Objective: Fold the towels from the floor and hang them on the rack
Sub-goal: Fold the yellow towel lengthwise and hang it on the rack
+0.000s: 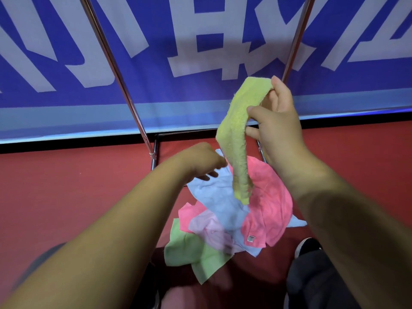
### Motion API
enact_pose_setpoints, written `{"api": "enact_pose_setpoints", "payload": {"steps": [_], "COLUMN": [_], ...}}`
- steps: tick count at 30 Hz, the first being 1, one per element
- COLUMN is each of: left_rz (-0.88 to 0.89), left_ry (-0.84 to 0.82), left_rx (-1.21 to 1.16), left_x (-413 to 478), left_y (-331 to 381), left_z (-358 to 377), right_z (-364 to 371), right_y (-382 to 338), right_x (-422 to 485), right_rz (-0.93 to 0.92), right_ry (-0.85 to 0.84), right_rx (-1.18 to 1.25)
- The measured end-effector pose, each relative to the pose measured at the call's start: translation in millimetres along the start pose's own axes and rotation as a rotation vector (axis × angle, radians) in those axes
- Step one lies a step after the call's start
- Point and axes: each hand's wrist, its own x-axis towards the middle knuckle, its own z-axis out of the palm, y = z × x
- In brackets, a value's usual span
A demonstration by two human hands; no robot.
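The right hand (278, 121) pinches the yellow towel (236, 134) by one edge only, so it may slip. The left hand (198, 161) grips the blue towel (223, 197).

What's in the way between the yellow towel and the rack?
Nothing visible. The yellow towel hangs from the right hand in open air in front of the rack. The rack's hanging bar is out of view.

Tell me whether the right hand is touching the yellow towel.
Touching. The head view shows the right hand pinching the yellow towel at its top edge between thumb and fingers, with the rest hanging down.
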Motion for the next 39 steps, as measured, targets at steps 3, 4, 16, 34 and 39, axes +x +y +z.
{"api": "enact_pose_setpoints", "payload": {"steps": [3, 4, 16, 34, 39], "left_rz": [0.042, 0.072, 0.037, -0.496, -0.472], "left_ry": [-0.190, -0.231, -0.076, 0.109, 0.259], "left_rx": [0.232, 0.283, 0.257, -1.068, -1.089], "left_x": [0.8, 3.2, 23.7, 47.3, 39.6], "left_y": [-19.5, -28.3, -87.3, -108.0, -112.9], "left_z": [24.0, 32.8, 91.8, 96.7, 84.3], "right_z": [1.3, 2.3, 20.3, 13.9, 7.5], "right_y": [0.6, 0.9, 12.6, 7.9, 12.7], "right_x": [-1.3, -2.8, -8.5, -1.7, -1.4], "right_rz": [0.010, 0.011, 0.042, 0.036, -0.030], "right_ry": [0.020, 0.026, 0.030, 0.110, 0.154], "right_rx": [-0.002, -0.023, 0.021, 0.075, -0.162]}}
